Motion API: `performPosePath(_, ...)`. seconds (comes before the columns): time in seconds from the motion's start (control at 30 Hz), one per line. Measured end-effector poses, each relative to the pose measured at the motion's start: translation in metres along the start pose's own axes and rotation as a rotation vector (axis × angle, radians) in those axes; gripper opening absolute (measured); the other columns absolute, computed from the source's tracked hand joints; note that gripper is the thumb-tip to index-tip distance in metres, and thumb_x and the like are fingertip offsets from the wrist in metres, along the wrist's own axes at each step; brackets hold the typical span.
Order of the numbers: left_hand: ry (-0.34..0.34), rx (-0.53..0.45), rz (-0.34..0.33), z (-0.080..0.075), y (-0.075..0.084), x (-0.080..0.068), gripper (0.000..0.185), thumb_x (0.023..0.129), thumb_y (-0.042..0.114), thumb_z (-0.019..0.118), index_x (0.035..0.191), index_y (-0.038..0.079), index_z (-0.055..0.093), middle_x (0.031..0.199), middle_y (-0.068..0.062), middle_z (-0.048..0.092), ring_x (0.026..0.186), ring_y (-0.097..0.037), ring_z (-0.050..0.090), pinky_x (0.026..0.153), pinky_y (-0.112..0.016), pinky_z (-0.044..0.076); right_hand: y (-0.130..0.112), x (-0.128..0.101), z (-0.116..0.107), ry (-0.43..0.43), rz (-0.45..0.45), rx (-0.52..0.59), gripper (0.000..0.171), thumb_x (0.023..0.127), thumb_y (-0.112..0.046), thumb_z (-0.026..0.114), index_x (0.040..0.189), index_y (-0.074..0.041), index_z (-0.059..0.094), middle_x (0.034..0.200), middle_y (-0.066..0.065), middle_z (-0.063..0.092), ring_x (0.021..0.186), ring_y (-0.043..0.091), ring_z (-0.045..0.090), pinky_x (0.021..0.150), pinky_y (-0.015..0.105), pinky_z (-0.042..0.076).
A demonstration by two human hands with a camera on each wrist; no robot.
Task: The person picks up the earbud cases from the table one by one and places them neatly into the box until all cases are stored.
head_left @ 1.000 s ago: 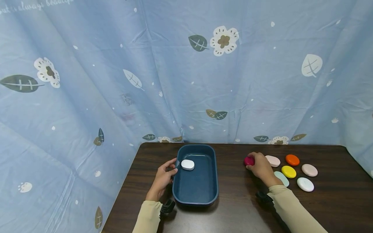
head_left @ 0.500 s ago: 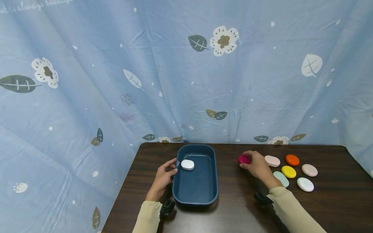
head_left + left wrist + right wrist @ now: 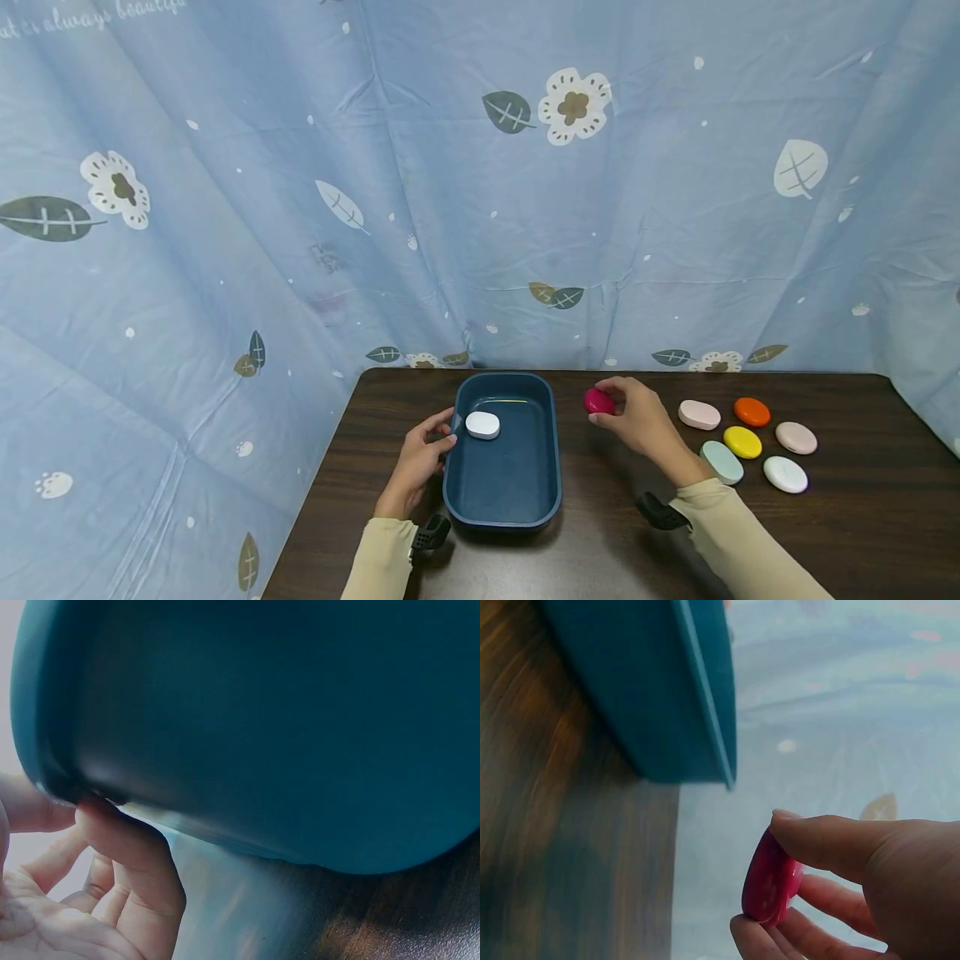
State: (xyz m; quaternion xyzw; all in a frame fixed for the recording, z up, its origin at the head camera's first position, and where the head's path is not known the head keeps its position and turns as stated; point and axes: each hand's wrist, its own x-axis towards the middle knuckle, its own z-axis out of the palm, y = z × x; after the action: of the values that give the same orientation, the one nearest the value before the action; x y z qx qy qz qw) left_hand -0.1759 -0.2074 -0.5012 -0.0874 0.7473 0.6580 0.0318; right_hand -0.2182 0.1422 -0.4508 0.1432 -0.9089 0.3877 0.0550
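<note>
Right wrist view: right hand [image 3: 870, 889] pinches magenta pebble [image 3: 771, 879] edgewise; head view: left hand [image 3: 417, 463] fingertips grip tray [image 3: 501, 500] rim.

Left hand [image 3: 417, 463] fingers curled, thumb pinching; right hand [image 3: 634, 419] raised, pinching.

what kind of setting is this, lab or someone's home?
Probably a staged recording setup, not a lived-in room. A blue flowered cloth is hung as a backdrop round a dark wooden table, which holds only a blue tray and neatly laid-out coloured pebble-shaped pieces.
</note>
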Motion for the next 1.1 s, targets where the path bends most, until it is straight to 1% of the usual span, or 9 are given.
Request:
performPosePath(0.27, -0.002, -0.011, 0.02, 0.0, 0.002, -0.002, 0.048, 0.104, 0.003, 0.06, 0.151, 0.002, 0.055, 0.115, -0.011, 0.052, 0.085, -0.022, 0.051, 0.06, -0.03, 0.044, -0.016, 0.006, 0.005, 0.007, -0.056, 0.049, 0.045, 0.085, -0.002, 0.086, 0.124, 0.01, 0.067, 0.119, 0.03, 0.066, 0.098, 0.039, 0.072, 0.087, 0.054, 0.06)
performPosePath(0.43, -0.005, -0.016, 0.024, 0.0, 0.003, -0.003, 0.048, 0.104, 0.003, 0.06, 0.152, 0.001, 0.054, 0.114, -0.011, 0.052, 0.084, -0.022, 0.05, 0.059, -0.03, 0.043, -0.025, 0.009, 0.01, -0.003, -0.066, 0.084, 0.044, 0.085, 0.0, 0.085, 0.124, 0.01, 0.067, 0.118, 0.029, 0.067, 0.099, 0.039, 0.072, 0.088, 0.053, 0.06)
performPosePath(0.63, -0.001, -0.009, 0.014, 0.0, 0.002, -0.002, 0.047, 0.104, 0.003, 0.059, 0.151, 0.003, 0.056, 0.115, -0.012, 0.052, 0.085, -0.023, 0.051, 0.06, -0.03, 0.044, -0.04, 0.011, 0.018, -0.022, -0.083, 0.107, 0.044, 0.086, 0.0, 0.085, 0.125, 0.011, 0.066, 0.119, 0.028, 0.067, 0.098, 0.036, 0.071, 0.087, 0.052, 0.06)
performPosePath(0.9, -0.006, -0.011, 0.014, 0.0, 0.002, -0.002, 0.047, 0.104, 0.003, 0.059, 0.151, 0.004, 0.057, 0.115, -0.012, 0.052, 0.086, -0.023, 0.051, 0.062, -0.029, 0.044, -0.056, 0.017, 0.032, -0.05, -0.075, 0.094, 0.043, 0.086, -0.002, 0.086, 0.123, 0.008, 0.069, 0.117, 0.022, 0.07, 0.097, 0.03, 0.069, 0.086, 0.047, 0.061)
performPosePath(1.1, -0.007, 0.0, 0.021, 0.0, 0.0, -0.003, 0.047, 0.104, 0.004, 0.059, 0.151, 0.004, 0.056, 0.114, -0.011, 0.052, 0.09, -0.024, 0.052, 0.063, -0.031, 0.045, -0.065, 0.022, 0.041, -0.08, -0.058, 0.088, 0.042, 0.086, -0.002, 0.086, 0.123, 0.007, 0.069, 0.117, 0.02, 0.07, 0.098, 0.03, 0.067, 0.083, 0.043, 0.062)
